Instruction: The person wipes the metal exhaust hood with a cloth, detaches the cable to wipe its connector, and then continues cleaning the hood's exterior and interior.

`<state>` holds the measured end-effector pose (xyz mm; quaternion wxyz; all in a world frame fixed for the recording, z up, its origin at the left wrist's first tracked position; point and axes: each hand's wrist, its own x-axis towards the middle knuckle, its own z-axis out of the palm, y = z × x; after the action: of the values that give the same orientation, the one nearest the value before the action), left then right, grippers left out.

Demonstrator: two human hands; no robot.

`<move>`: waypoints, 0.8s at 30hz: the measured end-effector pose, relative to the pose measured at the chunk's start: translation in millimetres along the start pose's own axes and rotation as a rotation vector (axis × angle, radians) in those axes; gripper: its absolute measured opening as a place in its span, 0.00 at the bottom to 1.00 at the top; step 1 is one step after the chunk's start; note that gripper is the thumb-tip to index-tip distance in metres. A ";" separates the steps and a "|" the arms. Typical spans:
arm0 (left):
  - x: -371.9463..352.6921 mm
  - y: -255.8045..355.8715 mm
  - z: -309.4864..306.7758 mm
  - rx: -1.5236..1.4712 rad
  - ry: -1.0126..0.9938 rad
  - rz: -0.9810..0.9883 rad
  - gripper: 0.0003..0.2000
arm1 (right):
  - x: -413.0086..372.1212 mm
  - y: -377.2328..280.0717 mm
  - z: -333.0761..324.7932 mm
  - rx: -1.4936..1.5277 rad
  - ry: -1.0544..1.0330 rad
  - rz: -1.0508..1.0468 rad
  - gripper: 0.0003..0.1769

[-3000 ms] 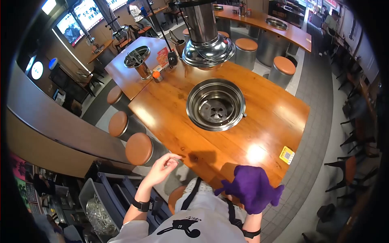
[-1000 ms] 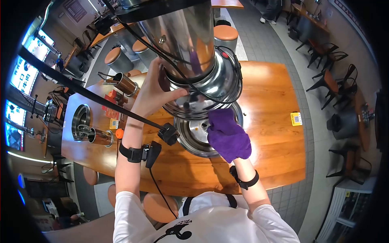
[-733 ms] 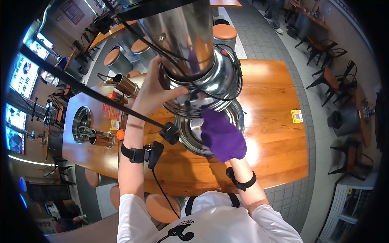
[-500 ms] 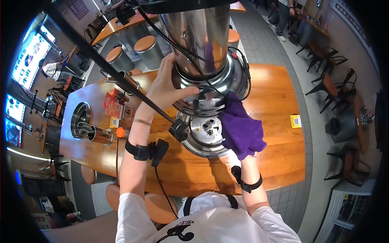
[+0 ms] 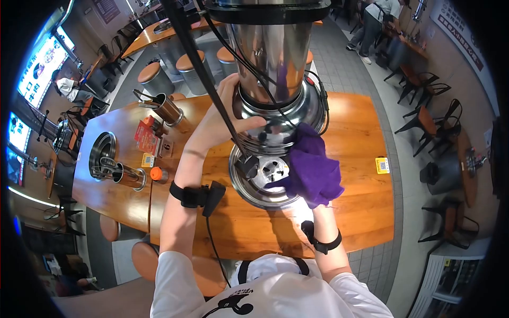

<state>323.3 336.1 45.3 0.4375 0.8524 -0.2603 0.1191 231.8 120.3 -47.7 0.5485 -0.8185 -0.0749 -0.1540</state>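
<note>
A shiny metal exhaust hood (image 5: pixel 281 122) with a wide flared base hangs over the wooden table (image 5: pixel 360 212). My left hand (image 5: pixel 230 114) is on the left side of that base, thumb and fingers spread around its rim. A purple cloth (image 5: pixel 318 175) drapes over my right hand and hides its fingers; the cloth touches the hood's lower right edge. Below sits a round metal grill well (image 5: pixel 244 193) with a slotted disc (image 5: pixel 274 168) in its middle. Black cables run down the hood's pipe.
On the table's left are a second grill well (image 5: pixel 102 151), metal utensil canisters (image 5: pixel 130 177), an orange-capped jar (image 5: pixel 158 174) and a red card (image 5: pixel 146 139). A black rod (image 5: pixel 204 74) crosses in front. Stools (image 5: pixel 156 79) stand behind; a person (image 5: pixel 371 26) is at the back right.
The view has shifted slightly. The rod's end now lies over the grill well. A purple cloth corner now hangs lower, over the disc's edge. My left hand stays on the hood.
</note>
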 end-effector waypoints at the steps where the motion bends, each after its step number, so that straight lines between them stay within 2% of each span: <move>1: 0.5 0.2 0.6 0.019 -0.002 0.010 0.46 | 0.3 -3.6 2.8 -0.018 -0.005 -0.039 0.21; 6: 0.8 -0.7 1.1 0.026 0.007 0.026 0.46 | -9.2 -14.6 12.3 -0.127 -0.044 -0.201 0.21; 12: -3.3 -2.6 2.7 0.064 0.015 0.011 0.48 | 1.4 4.2 -3.6 -0.021 0.000 0.037 0.21; 19: -5.9 7.0 2.0 -0.038 0.011 -0.007 0.48 | 2.6 -11.5 11.6 -0.103 -0.024 -0.164 0.21; 22: -5.6 3.5 1.9 0.037 0.042 0.029 0.47 | 0.8 -14.6 18.4 -0.148 -0.028 -0.238 0.21; 24: -4.8 9.5 -1.0 0.050 -0.017 -0.024 0.47 | 0.5 -15.3 20.0 -0.161 -0.025 -0.255 0.21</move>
<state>314.1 333.9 50.3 0.4153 0.8672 -0.2506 0.1129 231.2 144.6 -41.1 0.4561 -0.8454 -0.1726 -0.2178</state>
